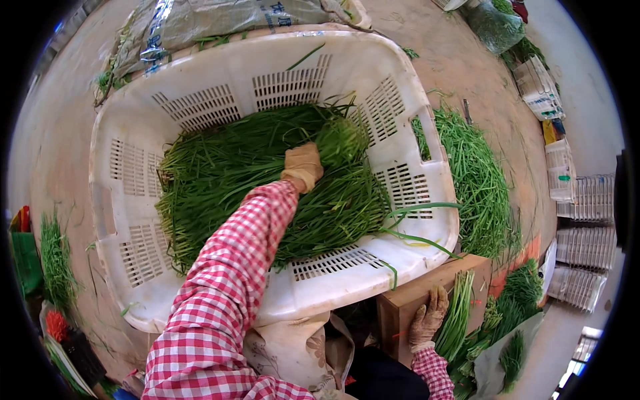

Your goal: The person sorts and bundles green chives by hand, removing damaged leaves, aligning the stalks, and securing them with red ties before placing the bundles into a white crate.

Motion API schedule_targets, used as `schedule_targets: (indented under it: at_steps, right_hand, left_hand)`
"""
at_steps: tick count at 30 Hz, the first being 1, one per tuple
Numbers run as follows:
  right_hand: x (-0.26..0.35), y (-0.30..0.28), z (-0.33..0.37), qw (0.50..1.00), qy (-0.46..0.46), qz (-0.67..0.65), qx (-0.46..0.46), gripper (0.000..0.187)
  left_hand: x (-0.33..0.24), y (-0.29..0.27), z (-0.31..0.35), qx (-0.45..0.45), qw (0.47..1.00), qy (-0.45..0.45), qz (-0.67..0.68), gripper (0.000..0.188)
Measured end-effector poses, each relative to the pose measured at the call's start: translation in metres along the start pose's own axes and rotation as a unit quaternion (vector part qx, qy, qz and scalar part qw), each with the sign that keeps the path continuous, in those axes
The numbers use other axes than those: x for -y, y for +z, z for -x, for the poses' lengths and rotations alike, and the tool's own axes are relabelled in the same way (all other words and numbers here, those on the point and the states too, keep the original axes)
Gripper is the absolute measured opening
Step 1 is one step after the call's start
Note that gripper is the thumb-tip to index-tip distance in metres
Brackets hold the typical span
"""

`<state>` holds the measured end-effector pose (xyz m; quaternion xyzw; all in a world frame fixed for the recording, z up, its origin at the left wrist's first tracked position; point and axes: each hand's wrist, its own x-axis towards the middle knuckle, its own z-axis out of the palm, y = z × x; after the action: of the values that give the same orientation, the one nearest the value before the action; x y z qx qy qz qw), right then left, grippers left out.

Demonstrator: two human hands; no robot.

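Note:
My left hand (303, 165), in a tan glove, reaches into a large white plastic basket (220, 57). Its fingers are closed round a bunch of green chives (341, 139), whose leafy end looks blurred. Beneath it, many long chives (227, 190) lie in layers across the basket floor. My right hand (428, 317), in a stained glove, lies with fingers stretched out on a wooden box (403, 303) outside the basket's near right corner. Right beside it, another bunch of chives (459, 313) rests on the box. Whether those fingers touch this bunch is hard to see.
A loose heap of chives (470, 183) lies on the floor right of the basket. Further bunches (523, 287) sit beyond the box. Stacked white crates (583, 247) stand far right. A grey woven sack (227, 17) covers something behind the basket. Several leaves hang over the basket's right rim.

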<state>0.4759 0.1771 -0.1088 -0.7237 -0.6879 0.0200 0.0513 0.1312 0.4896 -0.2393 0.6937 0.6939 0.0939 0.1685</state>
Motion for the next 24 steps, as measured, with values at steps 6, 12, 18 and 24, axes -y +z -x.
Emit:
schedule_targets:
  at_steps: [6, 12, 18, 24]
  right_hand:
    - [0.004, -0.001, -0.001, 1.000, -0.001, -0.001, 0.009, 0.048]
    - [-0.007, 0.005, 0.003, 1.000, -0.010, -0.003, 0.000, 0.049]
    - [-0.012, -0.004, -0.003, 0.997, -0.002, 0.007, 0.072, 0.048]
    - [-0.016, -0.003, 0.003, 0.998, -0.037, 0.005, 0.042, 0.051]
  left_hand:
    - [0.099, -0.087, 0.014, 0.002, 0.846, 0.040, 0.531, 0.056]
    - [0.219, -0.058, 0.039, 0.055, 0.568, 0.096, 0.816, 0.048]
    - [0.227, -0.112, 0.077, 0.043, 0.616, 0.142, 0.773, 0.040]
    - [0.246, -0.222, 0.084, -0.078, 0.551, 0.181, 0.811, 0.040]
